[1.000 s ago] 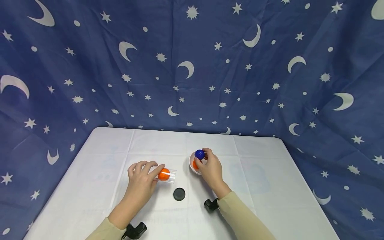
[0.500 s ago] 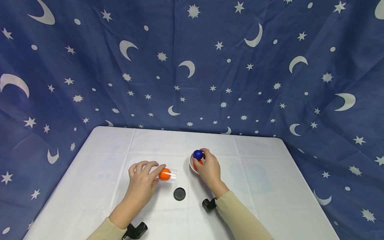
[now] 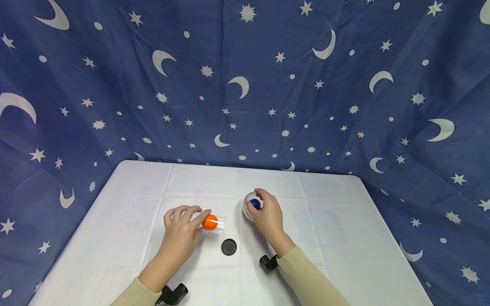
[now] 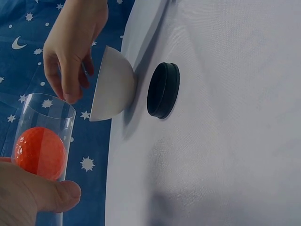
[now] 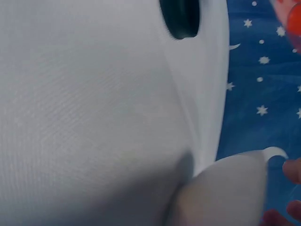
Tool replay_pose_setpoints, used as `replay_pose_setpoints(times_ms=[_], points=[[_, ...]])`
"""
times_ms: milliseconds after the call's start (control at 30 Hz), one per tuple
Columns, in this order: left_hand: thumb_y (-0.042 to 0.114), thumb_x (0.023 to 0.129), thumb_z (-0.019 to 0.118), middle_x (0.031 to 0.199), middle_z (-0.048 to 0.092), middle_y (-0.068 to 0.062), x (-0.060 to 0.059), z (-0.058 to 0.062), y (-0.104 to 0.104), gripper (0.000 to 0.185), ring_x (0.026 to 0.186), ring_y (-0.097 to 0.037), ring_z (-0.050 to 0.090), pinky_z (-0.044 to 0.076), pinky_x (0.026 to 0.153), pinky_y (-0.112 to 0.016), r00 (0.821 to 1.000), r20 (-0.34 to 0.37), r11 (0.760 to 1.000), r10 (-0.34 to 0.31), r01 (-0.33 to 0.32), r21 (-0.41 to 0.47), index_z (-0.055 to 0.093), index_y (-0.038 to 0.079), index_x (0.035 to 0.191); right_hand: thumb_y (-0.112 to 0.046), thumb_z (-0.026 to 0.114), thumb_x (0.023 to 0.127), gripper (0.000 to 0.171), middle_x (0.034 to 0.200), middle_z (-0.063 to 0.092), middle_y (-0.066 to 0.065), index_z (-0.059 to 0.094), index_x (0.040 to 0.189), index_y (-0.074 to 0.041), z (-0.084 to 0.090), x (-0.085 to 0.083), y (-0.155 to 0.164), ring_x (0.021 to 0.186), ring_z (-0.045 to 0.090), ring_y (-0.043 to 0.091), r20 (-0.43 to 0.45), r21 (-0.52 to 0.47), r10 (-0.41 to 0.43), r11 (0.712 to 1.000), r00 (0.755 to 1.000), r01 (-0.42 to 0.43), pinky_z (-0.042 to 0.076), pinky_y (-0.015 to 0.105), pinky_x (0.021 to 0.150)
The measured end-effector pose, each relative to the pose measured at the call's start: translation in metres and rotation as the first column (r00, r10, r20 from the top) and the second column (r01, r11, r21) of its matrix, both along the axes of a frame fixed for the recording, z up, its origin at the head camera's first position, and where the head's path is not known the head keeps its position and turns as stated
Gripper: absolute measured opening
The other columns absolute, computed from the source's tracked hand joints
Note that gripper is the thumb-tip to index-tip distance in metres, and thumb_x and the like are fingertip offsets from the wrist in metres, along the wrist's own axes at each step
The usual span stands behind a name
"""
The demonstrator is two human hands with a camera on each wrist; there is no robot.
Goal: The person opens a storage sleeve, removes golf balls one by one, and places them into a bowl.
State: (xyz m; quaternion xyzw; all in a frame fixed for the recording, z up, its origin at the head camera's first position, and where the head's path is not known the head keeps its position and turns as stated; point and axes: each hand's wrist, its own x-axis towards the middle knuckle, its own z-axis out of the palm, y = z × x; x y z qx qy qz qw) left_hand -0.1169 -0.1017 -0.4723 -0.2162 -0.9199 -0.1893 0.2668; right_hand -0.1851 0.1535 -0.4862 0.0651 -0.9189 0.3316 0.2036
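My left hand (image 3: 193,219) grips a clear plastic cup (image 3: 215,224) tipped to the right, with an orange ball (image 3: 209,222) inside. In the left wrist view the thumb (image 4: 56,195) presses the cup (image 4: 47,117) beside the ball (image 4: 40,153). My right hand (image 3: 257,200) reaches down into a small white bowl (image 3: 246,207), its fingertips pinching a blue ball (image 3: 254,204) low inside it. Seen from the left wrist, the right hand's (image 4: 70,47) fingers curl over the bowl's (image 4: 110,87) rim and the blue ball is hidden.
A black round lid (image 3: 229,247) lies flat on the white table (image 3: 337,229) between the hands, nearer to me. Black wrist mounts (image 3: 172,293) sit at both cuffs. A blue cloth with moons and stars (image 3: 245,85) hangs behind and around the table.
My right hand has lowered the blue ball from above the bowl's rim down into the bowl. The left hand and the cup have stayed still.
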Motion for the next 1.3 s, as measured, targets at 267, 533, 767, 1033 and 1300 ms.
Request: replay_pose_setpoints(times_ms=[267,533,767,1033,1300], points=[[0.001,0.061,0.086,0.111,0.059,-0.006,-0.001,0.0,-0.001,0.061,0.104,-0.035,0.048,0.027,0.089,-0.057,1.0,-0.012,1.0,-0.006,0.006,0.003,0.069,0.018,0.117,-0.03,0.079,0.08,0.046,0.107,0.067,0.003,0.063,0.119,-0.009,0.018,0.017,0.001,0.096,0.059,0.022,-0.052,-0.04,0.064,0.997,0.997,-0.066,0.047,0.039,0.081],[0.001,0.061,0.086,0.112,0.059,-0.006,-0.001,0.0,0.0,0.062,0.104,-0.035,0.047,0.026,0.089,-0.057,1.0,-0.011,1.0,-0.013,0.013,0.004,0.069,0.019,0.117,-0.03,0.081,0.079,0.046,0.109,0.066,0.003,0.064,0.117,-0.011,0.021,0.031,0.004,0.098,0.062,0.023,-0.014,-0.163,0.155,0.974,0.988,-0.156,0.05,0.043,0.086],[0.001,0.061,0.087,0.111,0.059,-0.006,-0.002,-0.001,0.002,0.061,0.105,-0.034,0.047,0.027,0.089,-0.057,1.0,-0.008,1.0,-0.013,0.013,0.003,0.069,0.019,0.116,-0.036,0.08,0.079,0.045,0.106,0.068,0.006,0.064,0.115,-0.013,0.01,0.046,0.007,0.093,0.062,0.029,0.042,-0.331,0.278,0.91,0.96,-0.249,0.05,0.038,0.081],[0.003,0.061,0.086,0.112,0.059,-0.004,0.0,-0.002,0.005,0.062,0.105,-0.033,0.047,0.027,0.09,-0.056,1.0,0.005,1.0,-0.018,0.018,0.009,0.069,0.021,0.118,-0.021,0.08,0.08,0.046,0.106,0.066,0.012,0.062,0.121,-0.01,-0.004,0.053,0.004,0.091,0.063,0.024,0.084,-0.481,0.466,0.793,0.881,-0.374,0.053,0.036,0.079],[0.005,0.063,0.086,0.113,0.058,-0.004,0.003,-0.001,0.008,0.061,0.107,-0.032,0.046,0.027,0.091,-0.055,1.0,0.02,1.0,-0.021,0.021,-0.012,0.068,0.021,0.119,-0.026,0.079,0.082,0.048,0.108,0.067,0.01,0.06,0.124,-0.012,-0.011,0.055,-0.003,0.089,0.061,0.016,0.15,-0.455,0.525,0.789,0.838,-0.413,0.052,0.031,0.079]])
